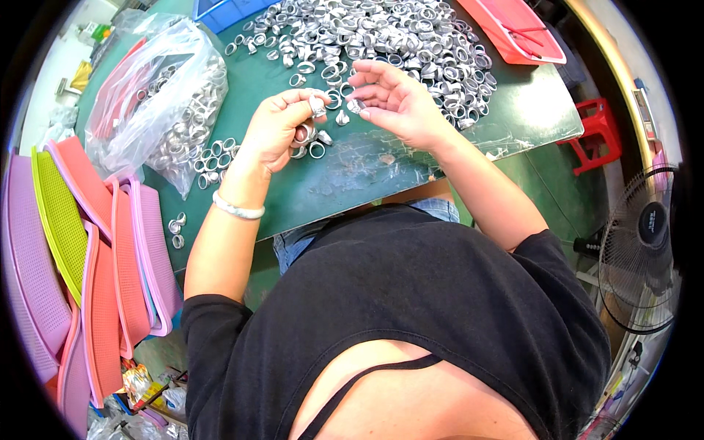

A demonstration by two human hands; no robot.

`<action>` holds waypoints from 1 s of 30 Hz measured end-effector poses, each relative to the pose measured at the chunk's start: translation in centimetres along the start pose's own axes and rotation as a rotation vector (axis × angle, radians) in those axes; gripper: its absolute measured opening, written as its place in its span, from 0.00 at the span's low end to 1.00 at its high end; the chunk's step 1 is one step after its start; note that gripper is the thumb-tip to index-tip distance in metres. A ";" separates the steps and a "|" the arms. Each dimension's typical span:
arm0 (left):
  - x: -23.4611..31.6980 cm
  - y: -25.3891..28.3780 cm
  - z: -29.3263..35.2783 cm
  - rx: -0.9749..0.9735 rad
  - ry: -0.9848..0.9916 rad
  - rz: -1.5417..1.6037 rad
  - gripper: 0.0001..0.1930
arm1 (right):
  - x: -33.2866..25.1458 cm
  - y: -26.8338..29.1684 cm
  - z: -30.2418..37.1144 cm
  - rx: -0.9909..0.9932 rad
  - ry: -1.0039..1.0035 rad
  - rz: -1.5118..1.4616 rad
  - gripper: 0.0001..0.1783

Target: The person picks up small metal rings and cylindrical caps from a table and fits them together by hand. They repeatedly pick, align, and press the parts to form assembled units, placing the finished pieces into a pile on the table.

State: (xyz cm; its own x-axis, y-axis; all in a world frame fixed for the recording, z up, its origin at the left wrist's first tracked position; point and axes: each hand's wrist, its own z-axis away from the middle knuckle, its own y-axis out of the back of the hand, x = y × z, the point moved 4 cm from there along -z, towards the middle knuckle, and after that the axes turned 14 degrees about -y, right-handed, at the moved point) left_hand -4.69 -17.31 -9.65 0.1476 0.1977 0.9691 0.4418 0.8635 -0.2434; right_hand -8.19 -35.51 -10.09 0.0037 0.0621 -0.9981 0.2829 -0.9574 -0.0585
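Note:
Over the table's near edge, my left hand (282,125) is closed with a silver-coloured ring (317,106) pinched between thumb and forefinger. More rings show under its curled fingers; whether they are held or lie on the table is unclear. Just to the right, my right hand (400,106) has another ring (356,106) at the tips of its thumb and fingers, with the forefinger raised. Loose rings lie between and below the hands, one of them (317,149) near my left fingers. Beyond the hands spreads a large heap of similar metal rings (425,44).
A clear plastic bag (165,95) of rings lies on the green table (359,172) at left. At the back are a blue bin (227,11) and a red tray (513,33). Stacked plastic baskets (103,279) stand left; a red stool (598,136) and fan (645,242) stand right.

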 end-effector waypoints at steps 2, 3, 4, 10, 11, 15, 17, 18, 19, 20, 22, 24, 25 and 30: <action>-0.2 -0.4 0.5 -0.019 0.048 0.157 0.07 | -0.5 -0.5 0.1 -0.053 0.015 -0.154 0.35; -0.2 -0.6 0.6 -0.028 0.072 0.236 0.07 | -0.7 -0.7 0.1 -0.065 0.037 -0.190 0.34; -0.3 -0.8 0.7 -0.005 0.081 0.251 0.07 | -1.0 -0.9 0.2 -0.076 0.059 -0.226 0.34; -0.5 -1.6 1.3 -0.026 0.173 0.430 0.09 | -1.4 -1.9 0.3 -0.092 0.095 -0.325 0.34; -0.5 -1.7 1.3 -0.032 0.187 0.471 0.09 | -1.4 -2.0 0.3 -0.092 0.096 -0.333 0.34; -1.1 -1.9 1.7 -0.103 0.242 0.580 0.10 | -1.3 -2.3 0.2 -0.101 0.110 -0.355 0.34; -1.2 -2.1 1.8 -0.141 0.236 0.618 0.11 | -1.4 -2.4 0.2 -0.108 0.123 -0.350 0.33; -1.3 -2.1 1.9 -0.137 0.243 0.632 0.11 | -1.5 -2.5 0.2 -0.112 0.130 -0.348 0.33; -1.4 -2.1 1.9 -0.132 0.250 0.646 0.11 | -1.5 -2.5 0.3 -0.113 0.130 -0.343 0.33; -1.4 -2.1 2.0 -0.127 0.257 0.661 0.11 | -1.6 -2.6 0.3 -0.114 0.131 -0.338 0.33; -1.5 -2.1 2.1 -0.113 0.258 0.666 0.11 | -1.7 -2.6 0.3 -0.114 0.135 -0.320 0.33; -1.5 -2.2 2.1 -0.104 0.258 0.669 0.12 | -1.8 -2.7 0.3 -0.112 0.142 -0.295 0.33; -1.5 -2.1 2.2 -0.100 0.258 0.670 0.12 | -1.9 -2.8 0.3 -0.108 0.137 -0.294 0.33; -1.7 -1.9 2.3 -0.091 0.281 0.673 0.15 | -2.0 -3.1 0.4 -0.103 0.121 -0.300 0.32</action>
State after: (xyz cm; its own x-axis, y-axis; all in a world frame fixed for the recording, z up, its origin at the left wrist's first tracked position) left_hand -7.87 -18.23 -10.77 0.6284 0.5345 0.5652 0.2457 0.5530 -0.7961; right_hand -9.40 -32.79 -7.90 0.0175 0.3754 -0.9267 0.3835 -0.8585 -0.3405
